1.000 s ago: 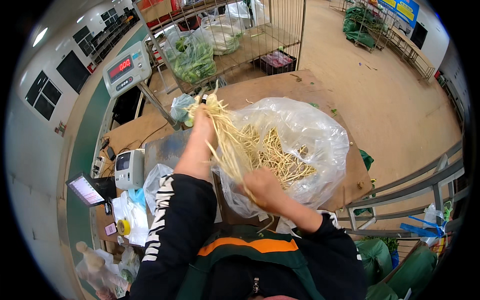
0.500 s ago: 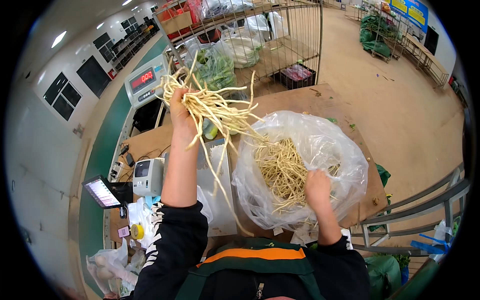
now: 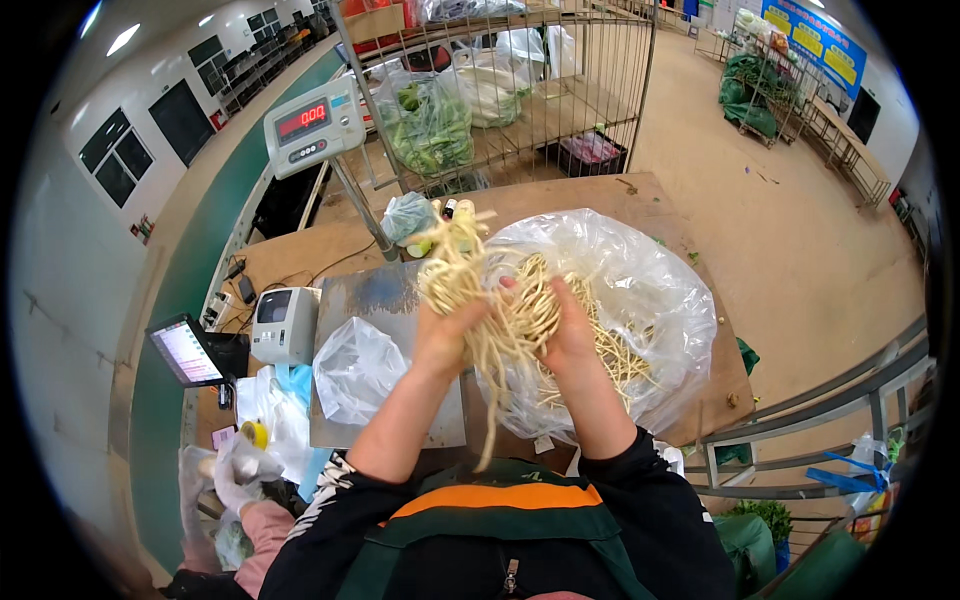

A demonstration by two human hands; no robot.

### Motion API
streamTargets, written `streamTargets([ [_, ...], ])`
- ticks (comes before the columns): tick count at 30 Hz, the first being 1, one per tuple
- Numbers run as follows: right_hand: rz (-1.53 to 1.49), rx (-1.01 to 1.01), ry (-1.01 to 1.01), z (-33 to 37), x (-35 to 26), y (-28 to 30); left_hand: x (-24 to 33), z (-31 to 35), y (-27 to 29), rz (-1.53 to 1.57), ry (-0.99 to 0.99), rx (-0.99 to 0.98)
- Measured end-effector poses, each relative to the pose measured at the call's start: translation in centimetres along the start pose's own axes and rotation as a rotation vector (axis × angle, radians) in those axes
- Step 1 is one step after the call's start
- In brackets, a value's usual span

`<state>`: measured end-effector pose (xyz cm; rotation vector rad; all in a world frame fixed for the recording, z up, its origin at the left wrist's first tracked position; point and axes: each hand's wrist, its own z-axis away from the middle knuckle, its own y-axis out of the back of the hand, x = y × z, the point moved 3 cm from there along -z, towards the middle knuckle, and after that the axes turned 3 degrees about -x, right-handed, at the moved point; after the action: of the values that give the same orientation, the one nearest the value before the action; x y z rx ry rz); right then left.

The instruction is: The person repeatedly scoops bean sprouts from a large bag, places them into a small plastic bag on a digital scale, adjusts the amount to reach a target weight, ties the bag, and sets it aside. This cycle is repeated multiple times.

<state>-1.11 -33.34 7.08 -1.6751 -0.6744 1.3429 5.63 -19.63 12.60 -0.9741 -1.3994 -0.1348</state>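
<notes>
A bunch of long, thin, pale-yellow beans (image 3: 525, 318) is held up between my two hands, over the near left side of the open bag. My left hand (image 3: 440, 338) is closed round the bunch, some ends standing above it and a few strands trailing down. My right hand (image 3: 570, 332) grips the bunch from the other side, its fingers partly hidden by the strands. More loose beans (image 3: 622, 365) lie in a large clear plastic bag (image 3: 665, 285) on the table. To the left, the scale's metal platform (image 3: 440, 425) carries a crumpled clear bag (image 3: 358, 368).
The scale's display (image 3: 315, 122) stands on a post behind the platform. A label printer (image 3: 285, 325) and a screen (image 3: 187, 350) are at left. Beyond the table stands a wire cage (image 3: 560, 100) with bagged vegetables. Another person's pink sleeve (image 3: 265, 535) shows lower left; metal rails (image 3: 820, 400) curve at right.
My left hand has come down and right from beside the scale display with its bunch. My right hand has left the bag's contents and moved left to grip beans beside it.
</notes>
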Motion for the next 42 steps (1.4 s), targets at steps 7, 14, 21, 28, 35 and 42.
streamTargets([
  [7,0.619,-0.011,0.092,0.2,5.2,0.8,-4.5,4.0,3.0,-0.292,0.074,-0.310],
  [14,2.105,-0.390,-0.378,0.9,2.3,1.8,-6.0,6.7,6.9,-0.156,0.383,-0.188],
  [21,1.690,-0.657,0.248,4.9,-3.8,-10.7,-3.5,9.0,11.3,-0.573,0.205,-0.393],
  [28,0.792,-0.520,0.031,1.3,10.0,-5.9,-0.6,6.2,11.1,-0.187,-0.105,0.059],
  [35,1.089,-0.351,-0.285,0.4,14.5,-5.1,-3.6,8.5,16.3,-1.035,-0.066,0.053],
  [42,1.200,-0.305,0.001,0.6,12.1,-5.0,2.5,15.8,27.6,-1.244,-0.193,0.833],
])
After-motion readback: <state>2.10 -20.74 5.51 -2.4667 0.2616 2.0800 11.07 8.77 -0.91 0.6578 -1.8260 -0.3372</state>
